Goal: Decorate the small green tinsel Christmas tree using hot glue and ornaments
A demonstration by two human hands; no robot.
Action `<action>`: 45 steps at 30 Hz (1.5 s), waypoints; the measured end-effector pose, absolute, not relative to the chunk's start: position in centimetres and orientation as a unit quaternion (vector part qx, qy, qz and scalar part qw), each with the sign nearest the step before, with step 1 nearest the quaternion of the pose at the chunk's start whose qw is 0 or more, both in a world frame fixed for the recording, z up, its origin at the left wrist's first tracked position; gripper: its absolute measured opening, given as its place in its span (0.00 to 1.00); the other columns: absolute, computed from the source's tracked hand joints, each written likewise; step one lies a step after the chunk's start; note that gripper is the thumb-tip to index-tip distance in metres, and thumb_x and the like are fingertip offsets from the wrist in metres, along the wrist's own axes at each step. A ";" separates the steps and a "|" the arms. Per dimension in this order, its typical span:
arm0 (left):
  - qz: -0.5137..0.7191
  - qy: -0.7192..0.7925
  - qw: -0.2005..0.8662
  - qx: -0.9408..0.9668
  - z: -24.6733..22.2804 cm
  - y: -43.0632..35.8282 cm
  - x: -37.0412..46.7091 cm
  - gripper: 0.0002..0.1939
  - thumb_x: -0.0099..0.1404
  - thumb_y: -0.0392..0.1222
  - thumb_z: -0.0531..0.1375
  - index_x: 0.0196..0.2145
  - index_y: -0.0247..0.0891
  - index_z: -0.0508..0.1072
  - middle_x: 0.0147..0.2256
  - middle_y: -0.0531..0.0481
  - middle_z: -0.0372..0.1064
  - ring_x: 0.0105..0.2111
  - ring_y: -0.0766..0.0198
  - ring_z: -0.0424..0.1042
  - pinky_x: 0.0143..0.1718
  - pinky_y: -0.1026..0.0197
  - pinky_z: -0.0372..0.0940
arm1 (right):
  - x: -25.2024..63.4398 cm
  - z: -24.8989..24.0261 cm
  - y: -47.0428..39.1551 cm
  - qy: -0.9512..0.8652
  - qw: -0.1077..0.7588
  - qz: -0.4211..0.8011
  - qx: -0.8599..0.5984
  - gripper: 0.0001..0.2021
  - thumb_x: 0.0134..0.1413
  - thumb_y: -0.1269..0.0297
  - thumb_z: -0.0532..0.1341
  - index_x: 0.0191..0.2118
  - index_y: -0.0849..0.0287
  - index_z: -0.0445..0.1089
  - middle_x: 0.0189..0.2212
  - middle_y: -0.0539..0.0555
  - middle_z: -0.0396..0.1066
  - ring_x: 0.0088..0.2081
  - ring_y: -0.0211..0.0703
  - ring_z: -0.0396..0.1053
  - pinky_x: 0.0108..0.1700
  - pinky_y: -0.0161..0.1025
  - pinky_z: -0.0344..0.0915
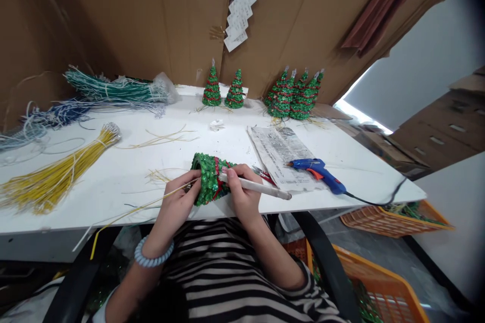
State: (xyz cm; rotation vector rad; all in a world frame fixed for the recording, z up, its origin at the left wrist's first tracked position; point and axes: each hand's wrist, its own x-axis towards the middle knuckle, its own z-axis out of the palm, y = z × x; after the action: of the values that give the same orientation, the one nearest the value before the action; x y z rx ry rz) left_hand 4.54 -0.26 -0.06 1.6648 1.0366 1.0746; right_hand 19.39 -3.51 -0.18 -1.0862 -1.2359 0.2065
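A small green Christmas tree ornament with red trim lies on its side before me, its hollow base facing left. My left hand is closed at that base, its thumb and fingers pinching a thin yellow wire that trails down past the table edge. In my right hand is a slim white stick, gripped like a pen with its tip against the tree's side. The fingers of that hand also rest on the tree, and its top is hidden behind them. Red-handled snips lie just beyond.
A blue glue gun lies on folded newspaper, its cord running right. Finished trees stand at the back. Bundled yellow wires and green wires lie left. Orange crates stand below at right.
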 end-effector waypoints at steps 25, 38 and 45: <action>0.436 0.418 0.439 0.665 -0.1 -0.2 4.6 0.14 0.61 0.47 0.60 0.35 0.34 0.79 0.33 0.47 0.78 0.33 0.61 0.73 0.35 0.65 0.65 | 19.4 -0.2 -3.5 -0.552 0.676 0.090 -0.480 0.15 0.58 0.60 0.57 0.22 0.56 0.66 0.18 0.47 0.66 0.23 0.37 0.62 0.30 0.38 0.58; 0.428 0.417 0.449 0.664 -0.2 -0.2 4.7 0.15 0.60 0.48 0.60 0.36 0.34 0.78 0.33 0.47 0.77 0.33 0.60 0.72 0.34 0.65 0.65 | 19.4 -0.3 -3.4 -0.556 0.680 0.069 -0.473 0.14 0.59 0.61 0.57 0.22 0.57 0.66 0.17 0.47 0.66 0.21 0.36 0.62 0.29 0.37 0.59; 0.429 0.418 0.445 0.666 -0.1 -0.3 4.5 0.15 0.60 0.48 0.59 0.36 0.34 0.78 0.32 0.47 0.77 0.33 0.61 0.71 0.34 0.65 0.65 | 19.4 -0.2 -3.4 -0.560 0.678 0.062 -0.472 0.14 0.59 0.61 0.57 0.22 0.57 0.66 0.17 0.47 0.66 0.21 0.36 0.62 0.28 0.37 0.59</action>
State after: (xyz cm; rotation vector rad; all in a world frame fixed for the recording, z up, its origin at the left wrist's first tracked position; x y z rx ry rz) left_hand 4.50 -0.28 -0.14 1.6502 1.0365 1.0625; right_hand 19.40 -3.44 -0.18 -1.0603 -1.2573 0.1400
